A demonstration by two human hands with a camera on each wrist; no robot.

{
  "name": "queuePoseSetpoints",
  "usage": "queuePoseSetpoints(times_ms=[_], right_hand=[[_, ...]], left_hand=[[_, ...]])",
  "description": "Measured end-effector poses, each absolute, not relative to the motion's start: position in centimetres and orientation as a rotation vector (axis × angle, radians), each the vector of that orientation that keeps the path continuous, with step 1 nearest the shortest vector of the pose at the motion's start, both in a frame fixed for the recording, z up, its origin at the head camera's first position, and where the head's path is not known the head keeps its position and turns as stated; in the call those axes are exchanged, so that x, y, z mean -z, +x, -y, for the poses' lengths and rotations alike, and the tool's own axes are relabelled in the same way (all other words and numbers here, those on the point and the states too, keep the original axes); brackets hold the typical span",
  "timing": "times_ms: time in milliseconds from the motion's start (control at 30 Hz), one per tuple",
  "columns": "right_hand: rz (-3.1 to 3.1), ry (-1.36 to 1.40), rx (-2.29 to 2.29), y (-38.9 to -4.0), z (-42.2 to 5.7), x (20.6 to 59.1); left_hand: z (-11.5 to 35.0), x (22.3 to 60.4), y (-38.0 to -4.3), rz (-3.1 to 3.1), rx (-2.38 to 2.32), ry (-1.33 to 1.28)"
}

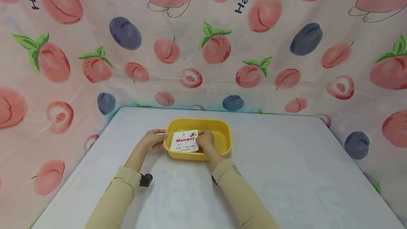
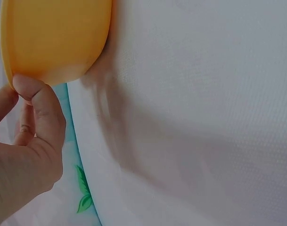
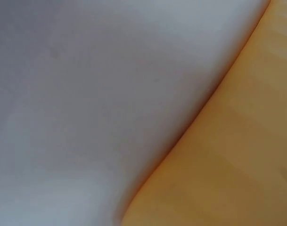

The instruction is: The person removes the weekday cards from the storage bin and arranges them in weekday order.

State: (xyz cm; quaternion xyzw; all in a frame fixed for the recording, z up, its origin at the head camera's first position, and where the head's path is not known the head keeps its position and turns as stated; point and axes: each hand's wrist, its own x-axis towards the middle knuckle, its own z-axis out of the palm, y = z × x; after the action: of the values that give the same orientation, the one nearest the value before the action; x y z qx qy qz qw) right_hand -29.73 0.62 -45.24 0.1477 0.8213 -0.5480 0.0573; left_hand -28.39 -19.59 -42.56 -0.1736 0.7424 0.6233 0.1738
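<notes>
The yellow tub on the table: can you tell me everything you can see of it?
The yellow tub is oblong, with rounded corners, smooth walls and an open top edged by a thin rim; it looks like plastic. It stands upright on the white table. The left hand pinches its rim at the left end. The right hand holds a Monday card over its left part; whether the card touches it is unclear.

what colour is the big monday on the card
Pinkish-red lettering on the white card; the head view shows it best.
</notes>
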Motion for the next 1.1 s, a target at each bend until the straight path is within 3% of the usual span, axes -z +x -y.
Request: queuePoseSetpoints(times_ms=[1100], right_hand=[[-2.199, 0.187, 1.785, -30.2, -1.8, 44.9]], left_hand=[[19.4, 42.8, -28.6, -2.112, -1.783, -0.495]])
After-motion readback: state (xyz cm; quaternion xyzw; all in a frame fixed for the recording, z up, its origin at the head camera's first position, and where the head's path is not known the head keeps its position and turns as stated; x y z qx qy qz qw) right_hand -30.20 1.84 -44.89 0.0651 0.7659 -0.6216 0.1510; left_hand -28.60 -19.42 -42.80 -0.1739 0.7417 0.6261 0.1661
